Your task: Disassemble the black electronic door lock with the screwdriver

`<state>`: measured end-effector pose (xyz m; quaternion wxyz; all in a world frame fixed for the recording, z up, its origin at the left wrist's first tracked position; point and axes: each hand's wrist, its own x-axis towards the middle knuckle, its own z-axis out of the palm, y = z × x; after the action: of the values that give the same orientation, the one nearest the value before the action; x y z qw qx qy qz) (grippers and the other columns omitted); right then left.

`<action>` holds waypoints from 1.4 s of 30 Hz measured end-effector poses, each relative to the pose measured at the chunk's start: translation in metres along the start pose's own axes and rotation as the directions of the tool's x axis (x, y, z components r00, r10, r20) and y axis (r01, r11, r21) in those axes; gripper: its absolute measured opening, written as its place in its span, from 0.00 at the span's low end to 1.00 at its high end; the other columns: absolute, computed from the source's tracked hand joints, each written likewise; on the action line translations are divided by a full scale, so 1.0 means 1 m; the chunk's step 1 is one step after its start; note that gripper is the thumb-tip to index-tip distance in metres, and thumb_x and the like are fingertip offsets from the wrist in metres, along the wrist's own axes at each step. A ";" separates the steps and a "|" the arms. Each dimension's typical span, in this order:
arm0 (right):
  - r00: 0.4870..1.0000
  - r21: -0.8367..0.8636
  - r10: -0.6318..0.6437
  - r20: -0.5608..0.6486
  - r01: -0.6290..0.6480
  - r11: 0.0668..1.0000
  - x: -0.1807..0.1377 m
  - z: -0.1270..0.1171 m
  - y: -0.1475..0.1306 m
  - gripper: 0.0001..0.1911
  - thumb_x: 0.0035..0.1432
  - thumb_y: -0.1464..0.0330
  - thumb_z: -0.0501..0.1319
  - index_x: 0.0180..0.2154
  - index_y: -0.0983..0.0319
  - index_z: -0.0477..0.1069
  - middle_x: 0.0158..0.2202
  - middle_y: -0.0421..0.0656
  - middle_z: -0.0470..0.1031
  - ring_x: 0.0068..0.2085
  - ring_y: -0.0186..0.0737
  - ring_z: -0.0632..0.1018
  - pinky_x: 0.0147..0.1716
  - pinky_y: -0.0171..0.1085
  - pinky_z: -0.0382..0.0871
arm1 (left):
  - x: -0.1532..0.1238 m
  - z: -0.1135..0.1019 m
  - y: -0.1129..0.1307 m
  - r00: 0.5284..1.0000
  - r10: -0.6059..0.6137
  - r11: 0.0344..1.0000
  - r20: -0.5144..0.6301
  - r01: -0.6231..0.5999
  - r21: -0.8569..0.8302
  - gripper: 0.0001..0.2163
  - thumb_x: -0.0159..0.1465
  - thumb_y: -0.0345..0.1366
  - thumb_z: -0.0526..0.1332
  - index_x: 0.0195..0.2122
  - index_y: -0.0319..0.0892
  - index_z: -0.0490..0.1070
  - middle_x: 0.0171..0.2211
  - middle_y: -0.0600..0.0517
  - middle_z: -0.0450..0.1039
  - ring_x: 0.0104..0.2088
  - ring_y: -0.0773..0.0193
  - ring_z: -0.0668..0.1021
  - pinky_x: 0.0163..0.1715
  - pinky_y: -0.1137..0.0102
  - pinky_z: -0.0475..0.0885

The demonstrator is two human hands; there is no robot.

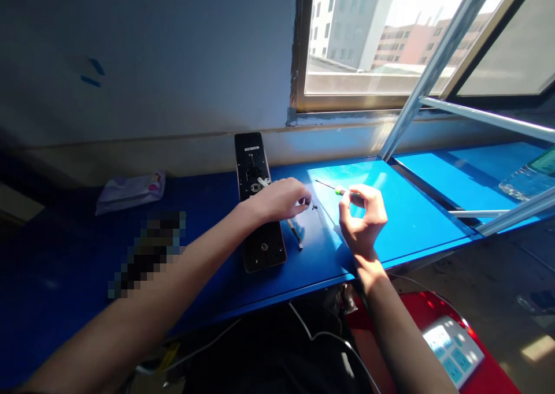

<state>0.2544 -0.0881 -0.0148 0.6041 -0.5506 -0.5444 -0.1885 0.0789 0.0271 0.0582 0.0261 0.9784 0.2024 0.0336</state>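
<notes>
A long black panel [265,258] with cut-outs, a white label and fittings lies on the blue workbench. My left hand [280,199] reaches across its middle from the left. Its fingertips are curled together beside a few small dark screws [314,207] on the bench; whatever they pinch, if anything, is too small to make out. A short cable with a dark connector [299,245] sticks out from the panel's right side. My right hand [364,212] is closed around a screwdriver [339,191] with a green collar, its thin shaft pointing left, above the sunlit bench top.
A white and purple soft packet [130,193] lies by the wall at left, with a pixelated dark object [150,249] nearer me. Metal frame bars [433,64] rise on the right, near a plastic bottle [529,174]. Below right are a red stool [485,359] and a white box [453,348].
</notes>
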 end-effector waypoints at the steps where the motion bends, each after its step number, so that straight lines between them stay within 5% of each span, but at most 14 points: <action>1: 1.000 -0.001 0.002 -0.026 -0.002 1.000 -0.002 0.002 0.005 0.07 0.69 0.66 0.63 0.46 0.61 0.75 0.44 0.48 0.78 0.42 0.45 0.80 0.40 0.47 0.80 | 0.009 0.003 -0.004 0.999 0.010 1.000 0.037 -0.010 0.021 0.09 0.67 0.30 0.65 0.43 0.45 0.86 0.41 0.46 0.84 0.45 0.52 0.83 0.44 0.64 0.76; 6: 0.993 -0.015 0.015 -0.117 -0.017 1.000 -0.008 0.006 0.022 0.12 0.70 0.60 0.65 0.47 0.62 0.75 0.44 0.43 0.78 0.41 0.40 0.80 0.39 0.42 0.80 | 0.036 0.016 -0.013 0.988 0.052 0.995 0.143 -0.064 0.074 0.10 0.63 0.28 0.66 0.40 0.46 0.86 0.41 0.46 0.85 0.43 0.52 0.84 0.39 0.66 0.74; 15: 0.982 -0.030 0.086 -0.168 -0.092 0.995 -0.012 0.006 0.027 0.14 0.71 0.57 0.63 0.47 0.60 0.75 0.42 0.43 0.79 0.36 0.38 0.79 0.36 0.41 0.80 | 0.051 0.022 -0.014 0.985 0.051 0.988 0.168 -0.074 0.136 0.09 0.63 0.29 0.65 0.40 0.44 0.85 0.43 0.45 0.84 0.46 0.53 0.83 0.41 0.68 0.72; 21: 0.980 -0.028 0.101 -0.174 -0.107 0.994 -0.010 0.005 0.026 0.14 0.71 0.57 0.63 0.45 0.61 0.75 0.40 0.42 0.78 0.35 0.37 0.78 0.34 0.40 0.79 | 0.055 0.018 -0.016 0.982 0.047 0.986 0.182 -0.075 0.149 0.09 0.64 0.30 0.64 0.41 0.44 0.85 0.43 0.46 0.84 0.47 0.54 0.82 0.41 0.68 0.71; 26: 0.979 -0.030 0.112 -0.169 -0.119 0.992 -0.010 0.004 0.025 0.14 0.71 0.56 0.62 0.43 0.60 0.75 0.39 0.42 0.78 0.34 0.37 0.77 0.35 0.41 0.78 | 0.052 0.018 -0.017 0.970 0.030 0.989 0.242 -0.065 0.136 0.06 0.61 0.35 0.68 0.37 0.46 0.86 0.37 0.47 0.84 0.38 0.55 0.83 0.32 0.68 0.68; 42: 0.976 -0.038 0.139 -0.165 -0.147 0.988 -0.012 0.004 0.026 0.14 0.71 0.55 0.62 0.44 0.60 0.75 0.39 0.42 0.78 0.35 0.38 0.77 0.35 0.41 0.79 | 0.060 0.019 -0.005 0.973 -0.006 0.983 0.230 -0.036 0.180 0.08 0.63 0.32 0.65 0.36 0.42 0.86 0.37 0.43 0.85 0.37 0.54 0.83 0.32 0.67 0.68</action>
<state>0.2702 -0.0805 -0.0379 0.6444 -0.5860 -0.4477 -0.2021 0.1335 0.0548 0.0424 -0.0408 0.9755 0.1928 -0.0979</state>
